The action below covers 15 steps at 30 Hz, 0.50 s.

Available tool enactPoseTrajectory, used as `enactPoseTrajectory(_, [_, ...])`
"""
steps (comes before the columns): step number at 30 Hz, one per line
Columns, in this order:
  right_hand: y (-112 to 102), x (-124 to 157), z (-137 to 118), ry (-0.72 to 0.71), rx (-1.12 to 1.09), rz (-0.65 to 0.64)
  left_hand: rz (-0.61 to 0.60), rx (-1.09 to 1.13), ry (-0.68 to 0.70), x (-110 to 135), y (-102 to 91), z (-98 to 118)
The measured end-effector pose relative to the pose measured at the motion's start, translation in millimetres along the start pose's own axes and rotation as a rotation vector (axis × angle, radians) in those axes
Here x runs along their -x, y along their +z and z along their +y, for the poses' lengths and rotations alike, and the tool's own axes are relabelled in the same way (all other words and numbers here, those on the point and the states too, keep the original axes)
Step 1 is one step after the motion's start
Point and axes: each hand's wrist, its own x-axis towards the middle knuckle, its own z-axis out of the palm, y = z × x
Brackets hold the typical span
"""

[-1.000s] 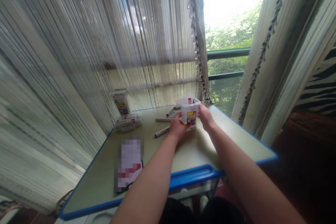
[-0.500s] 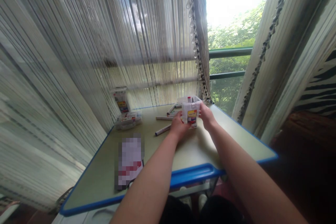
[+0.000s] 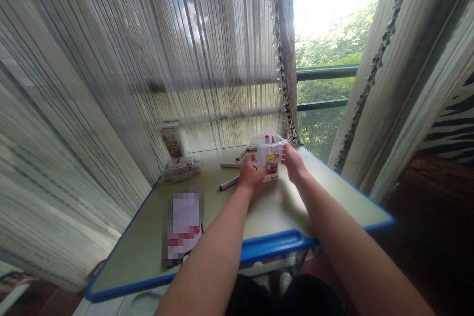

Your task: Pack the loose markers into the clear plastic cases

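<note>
A clear plastic marker box (image 3: 272,150) with a yellow-and-red label stands upright near the far side of the table, its top open. Inside it a red-capped marker (image 3: 266,138) and a dark one show. At the box's lower left, my left hand (image 3: 252,177) is curled against it, thumb raised. My right hand (image 3: 295,163) grips the right side, its fingertips partly hidden behind the wall. Several loose markers lie left of the box, among them a white marker (image 3: 230,165) and a dark-capped marker (image 3: 229,182) close to my left hand.
Another upright marker box (image 3: 171,139) and a flat clear case (image 3: 183,167) stand at the table's back left. A blurred-out sheet or packet (image 3: 185,227) lies at the front left. Blue edging (image 3: 274,247) rims the table; string curtains (image 3: 222,49) hang behind it.
My left hand has drawn back slightly to the left, uncovering more of the box's label. The box has turned a little. My right hand stays at its side.
</note>
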Motion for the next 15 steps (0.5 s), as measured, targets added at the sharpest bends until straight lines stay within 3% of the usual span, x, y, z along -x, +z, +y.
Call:
enactPoseTrajectory(3, [-0.3, -1.3, 1.3, 0.027, -0.009, 0.048, 0.056, -0.049, 0.024, -1.2, -6.2, 4.6])
enactPoseTrajectory(6, [-3.3, -7.1, 6.0, -0.030, 0.032, 0.102, 0.126, -0.253, 0.046, 0.8, -17.0, 11.8])
enactPoseTrajectory(11, [-14.0, -19.7, 14.0, -0.314, 0.205, 0.347, 0.078, -0.806, -0.061, 8.2, -35.2, 20.7])
enactPoseTrajectory(15, [-19.0, -18.2, 12.4, -0.545, 0.279, 0.508, 0.020, -0.912, -0.177, 10.8, -41.7, 20.5])
